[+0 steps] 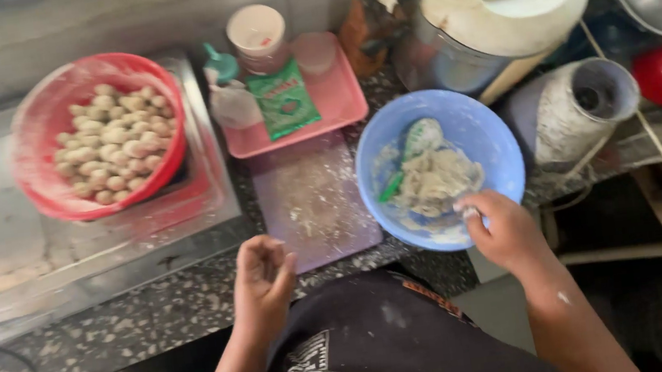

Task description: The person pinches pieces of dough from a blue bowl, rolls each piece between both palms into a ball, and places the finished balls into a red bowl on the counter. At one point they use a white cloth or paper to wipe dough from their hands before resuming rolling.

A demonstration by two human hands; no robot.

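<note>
Pale sticky dough [434, 182] left in round blue plastic bowl [490, 122]; right hand [506, 228] pinching some, left hand [263, 281] loosely curled, empty; red basin [33, 120] far left full of rolled balls [114, 140].

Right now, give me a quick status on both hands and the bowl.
Right hand dipping into pale dough in round blue plastic bowl. Left hand curled, apart, above speckled counter. Nothing blocking.
</note>
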